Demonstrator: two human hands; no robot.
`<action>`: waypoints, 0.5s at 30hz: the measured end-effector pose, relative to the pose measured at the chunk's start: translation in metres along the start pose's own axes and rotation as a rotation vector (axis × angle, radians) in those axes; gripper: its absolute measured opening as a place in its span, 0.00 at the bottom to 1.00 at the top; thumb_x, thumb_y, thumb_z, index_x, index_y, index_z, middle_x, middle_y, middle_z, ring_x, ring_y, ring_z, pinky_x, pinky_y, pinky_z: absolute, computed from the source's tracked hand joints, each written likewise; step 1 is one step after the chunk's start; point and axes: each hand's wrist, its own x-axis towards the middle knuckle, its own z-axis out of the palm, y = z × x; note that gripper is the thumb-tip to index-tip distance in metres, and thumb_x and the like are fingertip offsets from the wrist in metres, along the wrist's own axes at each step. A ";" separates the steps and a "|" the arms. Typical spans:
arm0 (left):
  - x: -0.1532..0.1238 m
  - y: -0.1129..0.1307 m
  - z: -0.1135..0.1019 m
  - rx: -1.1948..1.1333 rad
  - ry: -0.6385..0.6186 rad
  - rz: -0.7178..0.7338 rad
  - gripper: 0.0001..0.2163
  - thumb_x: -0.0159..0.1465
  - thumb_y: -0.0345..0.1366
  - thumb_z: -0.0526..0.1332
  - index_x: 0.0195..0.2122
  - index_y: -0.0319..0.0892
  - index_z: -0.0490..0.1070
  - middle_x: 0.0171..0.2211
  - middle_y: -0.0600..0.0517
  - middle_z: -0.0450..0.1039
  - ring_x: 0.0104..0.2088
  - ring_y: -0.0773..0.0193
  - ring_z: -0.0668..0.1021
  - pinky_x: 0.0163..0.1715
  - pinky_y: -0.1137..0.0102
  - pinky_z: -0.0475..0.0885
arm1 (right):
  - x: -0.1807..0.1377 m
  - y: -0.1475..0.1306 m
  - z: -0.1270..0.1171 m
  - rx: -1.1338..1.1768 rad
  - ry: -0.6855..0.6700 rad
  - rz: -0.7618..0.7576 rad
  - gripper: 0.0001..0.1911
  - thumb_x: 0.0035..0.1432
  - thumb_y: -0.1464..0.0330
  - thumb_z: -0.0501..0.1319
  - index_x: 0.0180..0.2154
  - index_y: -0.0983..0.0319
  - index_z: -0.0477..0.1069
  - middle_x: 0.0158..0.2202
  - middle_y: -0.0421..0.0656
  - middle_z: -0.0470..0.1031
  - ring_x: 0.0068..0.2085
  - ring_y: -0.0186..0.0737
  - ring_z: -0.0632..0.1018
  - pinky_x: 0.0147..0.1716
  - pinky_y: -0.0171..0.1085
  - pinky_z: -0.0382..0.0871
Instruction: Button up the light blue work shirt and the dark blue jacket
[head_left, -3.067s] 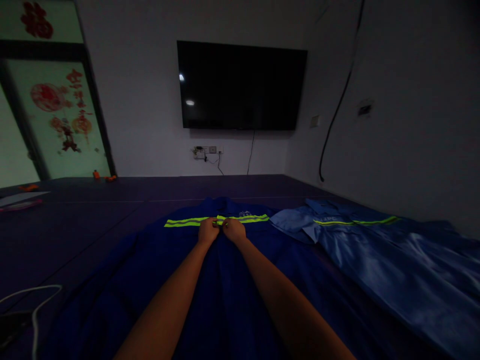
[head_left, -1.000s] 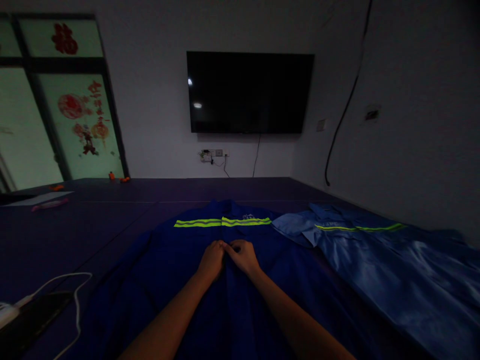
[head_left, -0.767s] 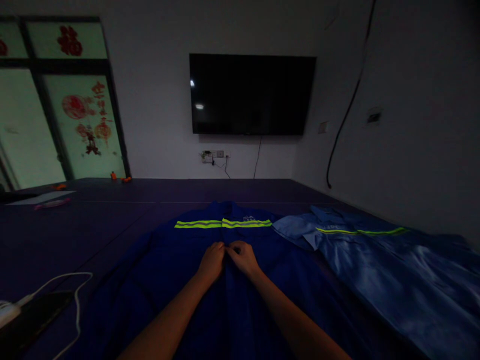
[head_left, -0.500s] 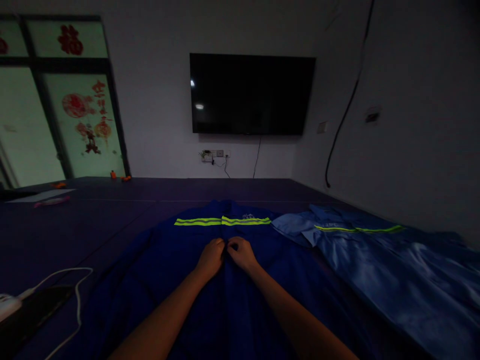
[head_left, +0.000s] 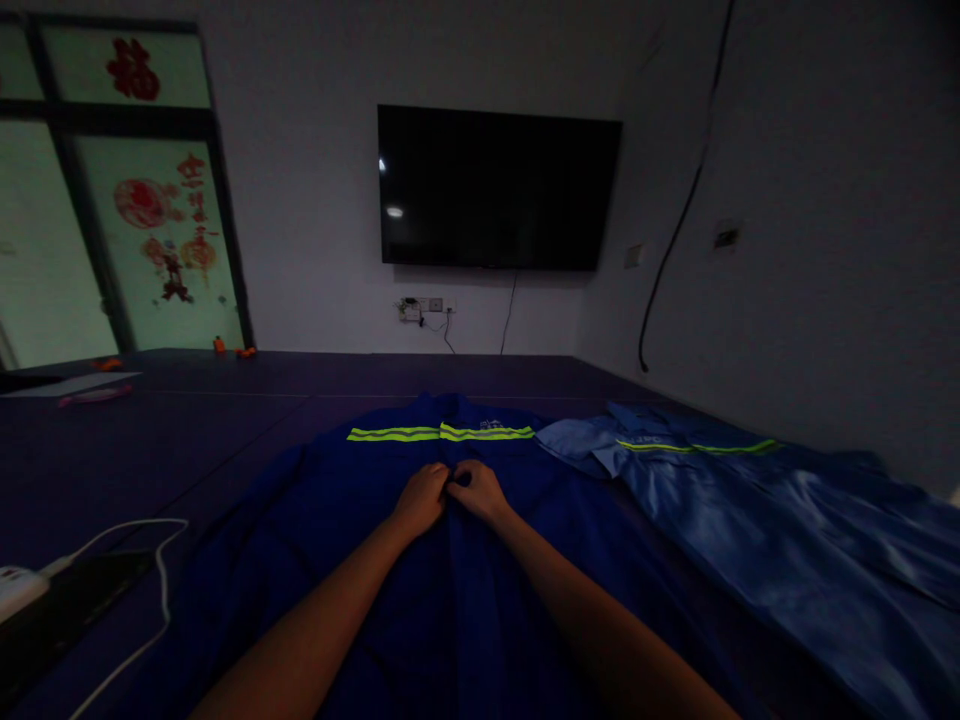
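A dark blue work jacket (head_left: 360,500) lies spread out in front of me, its collar pointing away. A yellow-green reflective stripe (head_left: 394,434) crosses its chest, split at the front opening. Just below that stripe, my left hand (head_left: 424,495) and my right hand (head_left: 478,490) meet at the jacket's front placket. Both have their fingers closed in a pinch on the cloth there. Thumb and forefinger of the right hand form a loop. Whether a button or snap is between the fingertips is too dark and small to tell.
A lighter blue work garment (head_left: 720,520) with a yellow stripe lies to the right. At the left are a white cable (head_left: 161,580), a white power strip (head_left: 21,590) and a dark flat object (head_left: 82,610). A television (head_left: 495,190) hangs on the far wall.
The view has shifted slightly. Both hands stay together at the jacket's placket, with almost the same pinch.
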 end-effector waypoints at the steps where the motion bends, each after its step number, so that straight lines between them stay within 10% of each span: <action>1: 0.000 0.000 0.000 0.003 0.000 0.009 0.14 0.53 0.21 0.48 0.38 0.40 0.66 0.39 0.47 0.68 0.43 0.61 0.69 0.44 0.67 0.64 | 0.000 0.001 0.000 -0.008 0.012 0.011 0.04 0.41 0.71 0.60 0.25 0.63 0.72 0.31 0.43 0.75 0.34 0.38 0.75 0.35 0.32 0.65; 15: -0.001 -0.004 0.004 -0.267 0.181 0.042 0.24 0.52 0.20 0.50 0.50 0.43 0.63 0.46 0.47 0.69 0.47 0.63 0.70 0.50 0.64 0.64 | 0.004 0.003 -0.004 0.142 0.040 0.115 0.12 0.47 0.71 0.52 0.25 0.62 0.74 0.26 0.41 0.76 0.31 0.37 0.75 0.30 0.31 0.65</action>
